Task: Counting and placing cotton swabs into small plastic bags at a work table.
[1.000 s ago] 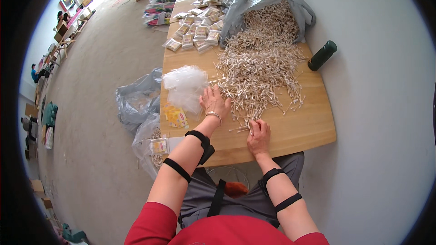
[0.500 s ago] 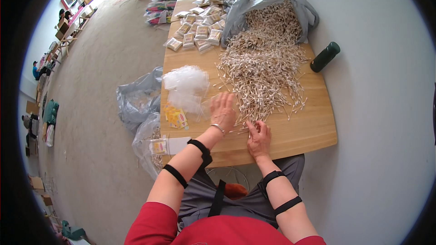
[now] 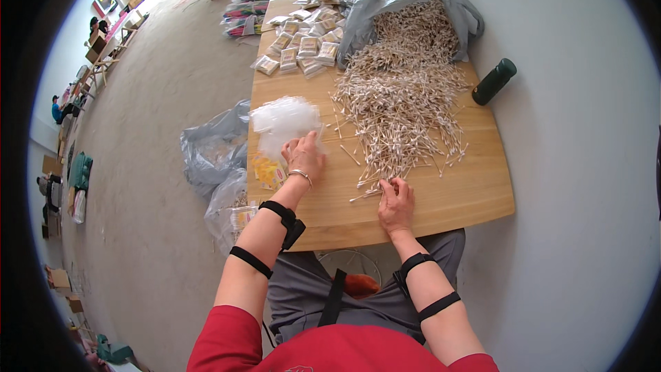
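Observation:
A heap of cotton swabs [image 3: 403,107] spills toward me from a grey plastic bag [image 3: 361,17] on the wooden table. At the heap's near tip, my right hand [image 3: 396,208] has its fingers closed on a few cotton swabs, mostly covered by the fingertips. My left hand [image 3: 303,156] rests at the near right edge of a pile of clear plastic sachets [image 3: 286,118]. Its fingers are bent and a little apart, with nothing visible in them. Beside that hand lie small yellow printed cards [image 3: 268,171].
Filled swab packets [image 3: 308,47] cover the table's far left. A dark green bottle [image 3: 494,83] stands at the right edge by the wall. Grey plastic bags [image 3: 217,145] sit beyond the left edge, with a swab-filled packet [image 3: 242,217] nearby. Several colourful bundles [image 3: 248,10] are stacked behind.
My left hand has moved left from the swab heap to the sachets. My right hand has stayed at the heap's tip, its fingers drawn closer together.

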Motion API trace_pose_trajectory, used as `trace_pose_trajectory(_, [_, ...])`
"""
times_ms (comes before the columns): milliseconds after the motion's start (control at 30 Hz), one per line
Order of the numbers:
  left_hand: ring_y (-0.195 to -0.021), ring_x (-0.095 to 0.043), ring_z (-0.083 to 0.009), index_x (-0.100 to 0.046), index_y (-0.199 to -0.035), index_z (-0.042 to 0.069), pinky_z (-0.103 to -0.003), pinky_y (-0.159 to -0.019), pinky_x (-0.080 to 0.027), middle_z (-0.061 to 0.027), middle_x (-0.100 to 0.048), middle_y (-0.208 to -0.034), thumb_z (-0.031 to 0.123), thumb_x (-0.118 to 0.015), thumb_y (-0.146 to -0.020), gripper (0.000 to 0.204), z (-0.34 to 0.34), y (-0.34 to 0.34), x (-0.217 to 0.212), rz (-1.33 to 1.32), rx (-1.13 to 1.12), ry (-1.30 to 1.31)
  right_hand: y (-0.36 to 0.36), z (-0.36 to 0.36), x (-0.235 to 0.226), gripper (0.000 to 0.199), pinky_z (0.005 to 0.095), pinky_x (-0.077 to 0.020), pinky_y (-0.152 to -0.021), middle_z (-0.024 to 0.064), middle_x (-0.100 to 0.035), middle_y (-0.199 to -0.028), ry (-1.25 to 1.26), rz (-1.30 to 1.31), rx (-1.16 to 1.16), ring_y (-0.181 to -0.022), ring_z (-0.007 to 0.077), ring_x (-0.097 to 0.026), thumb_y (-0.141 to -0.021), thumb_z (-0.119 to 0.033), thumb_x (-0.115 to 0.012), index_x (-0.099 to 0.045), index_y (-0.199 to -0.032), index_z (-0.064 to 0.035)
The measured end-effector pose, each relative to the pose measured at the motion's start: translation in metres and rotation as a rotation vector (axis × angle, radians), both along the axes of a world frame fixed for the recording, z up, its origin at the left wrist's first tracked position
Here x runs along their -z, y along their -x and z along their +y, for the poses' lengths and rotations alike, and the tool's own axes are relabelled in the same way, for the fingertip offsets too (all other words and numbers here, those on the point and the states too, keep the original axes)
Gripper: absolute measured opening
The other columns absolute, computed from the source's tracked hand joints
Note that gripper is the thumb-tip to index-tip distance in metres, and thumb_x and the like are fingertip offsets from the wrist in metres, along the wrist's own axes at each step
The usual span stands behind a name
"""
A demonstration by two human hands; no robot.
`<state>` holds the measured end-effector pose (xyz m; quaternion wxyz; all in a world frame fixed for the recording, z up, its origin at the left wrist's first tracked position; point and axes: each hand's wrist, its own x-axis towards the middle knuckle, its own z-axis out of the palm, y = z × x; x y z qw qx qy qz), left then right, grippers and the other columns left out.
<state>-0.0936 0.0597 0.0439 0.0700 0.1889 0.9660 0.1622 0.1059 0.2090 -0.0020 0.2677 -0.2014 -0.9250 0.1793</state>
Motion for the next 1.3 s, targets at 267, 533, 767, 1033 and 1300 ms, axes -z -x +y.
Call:
trace_pose_trajectory(267, [-0.115,-0.045,-0.0220,-0.050,-0.127,0.019,-0.042,-0.097,-0.027,-0.0029,-0.053,-0.122,0.018,-0.071,-0.073,0.058,-0.018,0.018,0.007,0.420,-0.304,-0.044,-0.001,0.001,-0.001,0.030,0.0393,-0.0436,-0.082,0.0045,-0.051,-0.107,-0.003,-0.021,0.022,-0.098,0.0266,-0.051,-0.077,-0.009,-0.058,-0.062,-0.104,-0.0201])
trace_pose_trajectory(533, [-0.112,-0.049,-0.0259,-0.061,-0.108,0.013,-0.041,-0.096,-0.038,-0.0077,-0.056,-0.114,0.012,-0.067,-0.075,0.033,0.024,-0.028,0.044,0.438,0.545,-0.320,-0.001,-0.001,-0.003,0.030,0.0400,-0.0433,-0.084,0.0060,-0.051,-0.108,0.014,-0.029,0.007,-0.098,0.0276,-0.051,-0.078,-0.008,-0.057,-0.062,-0.107,-0.0142])
trace_pose_trajectory(767, [-0.093,-0.054,-0.0256,-0.066,-0.087,0.014,-0.041,-0.084,-0.040,-0.0037,-0.061,-0.089,0.017,-0.062,-0.080,0.008,0.033,-0.060,0.047,0.239,0.247,-0.361,-0.001,0.002,-0.005,0.031,0.0407,-0.0427,-0.086,0.0086,-0.051,-0.108,0.047,0.039,0.014,-0.099,0.0286,-0.050,-0.076,-0.013,-0.058,-0.062,-0.107,-0.0073])
trace_pose_trajectory(1033, [-0.096,-0.052,-0.0252,-0.066,-0.090,0.015,-0.039,-0.086,-0.035,-0.0044,-0.060,-0.093,0.018,-0.063,-0.080,0.010,0.062,-0.098,0.047,0.096,0.063,-0.515,-0.002,0.001,-0.009,0.029,0.0400,-0.0438,-0.085,0.0088,-0.052,-0.106,0.019,0.006,-0.012,-0.099,0.0288,-0.050,-0.073,-0.016,-0.062,-0.064,-0.102,-0.0122])
trace_pose_trajectory(1300, [-0.088,-0.055,-0.0291,-0.065,-0.090,0.008,-0.038,-0.077,-0.044,-0.0091,-0.062,-0.086,0.009,-0.065,-0.077,0.012,0.019,-0.095,0.061,0.112,0.242,-0.661,0.001,-0.001,0.001,0.019,0.0397,-0.0447,-0.083,0.0069,-0.053,-0.102,0.040,0.060,0.025,-0.095,0.0285,-0.051,-0.079,-0.015,-0.063,-0.063,-0.097,-0.0123])
